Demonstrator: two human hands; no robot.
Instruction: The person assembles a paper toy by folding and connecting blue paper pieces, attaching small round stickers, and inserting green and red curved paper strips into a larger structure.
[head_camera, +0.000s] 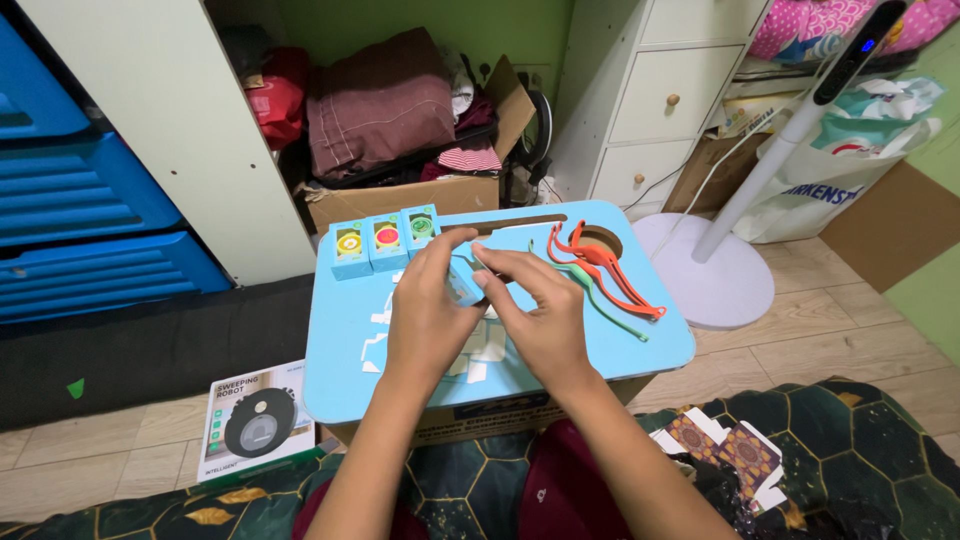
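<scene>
Clutter rings the light blue surface: a cardboard box of folded clothes behind it, blue drawers at the left, a white drawer chest and a white fan stand at the right, and a boxed toy on the floor by the near left corner. Along the back edge of the surface stand three small blue boxes in a row, each with a round coloured picture on its face. To the right lie orange strips and a green strip, curved and overlapping, near an oval cut-out. White paper scraps are scattered under the hands.

Between the hands, above the middle of the surface, is a fourth small blue box, mostly covered, so its face cannot be made out. The left hand has its fingers closed around the box from the left. The right hand meets it from the right, fingers bent and pinching at the box's top edge.
</scene>
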